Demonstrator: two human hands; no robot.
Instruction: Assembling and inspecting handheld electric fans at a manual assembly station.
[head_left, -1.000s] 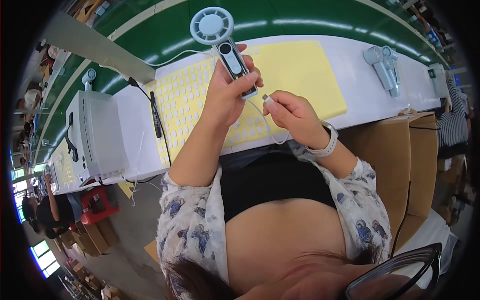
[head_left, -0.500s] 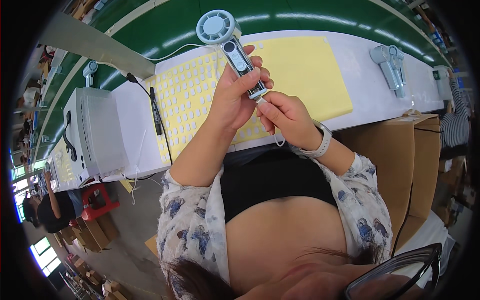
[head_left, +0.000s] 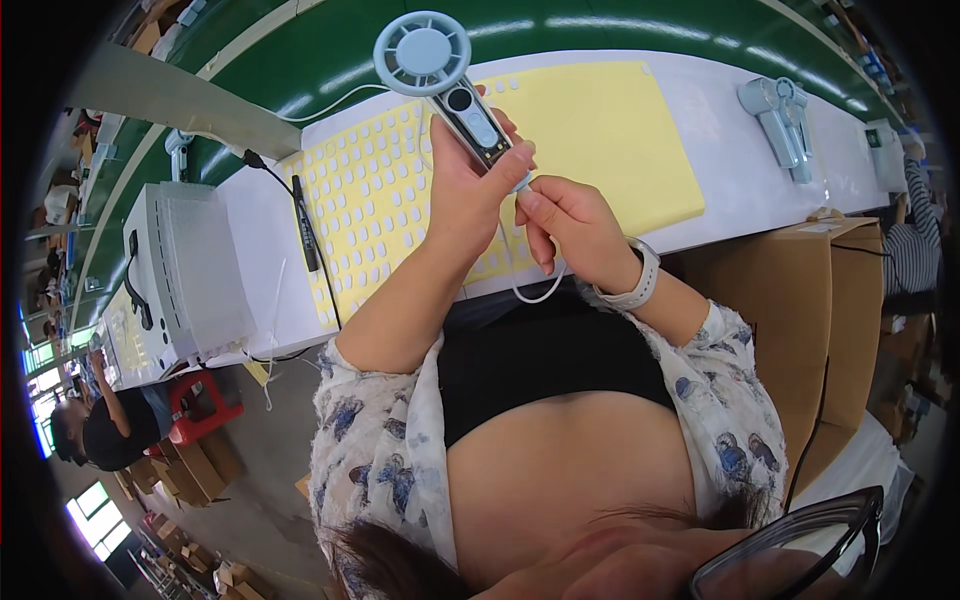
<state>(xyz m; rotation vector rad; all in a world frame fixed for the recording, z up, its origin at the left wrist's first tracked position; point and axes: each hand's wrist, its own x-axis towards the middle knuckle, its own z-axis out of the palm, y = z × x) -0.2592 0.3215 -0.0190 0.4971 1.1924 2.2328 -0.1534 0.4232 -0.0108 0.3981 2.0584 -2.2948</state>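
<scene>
A light blue handheld fan [head_left: 424, 54] with a round slotted head is held up over the bench by my left hand [head_left: 468, 190], whose fingers wrap its handle. The handle's front shows a dark round spot, pale oval buttons and an uncovered dark section with inner parts. At the handle's lower end my right hand [head_left: 575, 225] pinches the end of a white cable [head_left: 540, 298], which loops down below my hands. The cable's tip is hidden by my fingers, so I cannot tell how far it sits in the handle. Beneath lies a yellow sheet [head_left: 610, 130] with rows of small white oval pieces.
More blue fans [head_left: 782, 125] stand at the right. On the left are a black marker pen [head_left: 305, 225], a black cable and a white box-shaped device [head_left: 165, 285]. An open cardboard carton [head_left: 770, 300] is beside me at the right. Other people work at both far sides.
The fan and my left hand have shifted slightly left and up. My left thumb sits lower on the handle. The white cable now hangs in a wider loop.
</scene>
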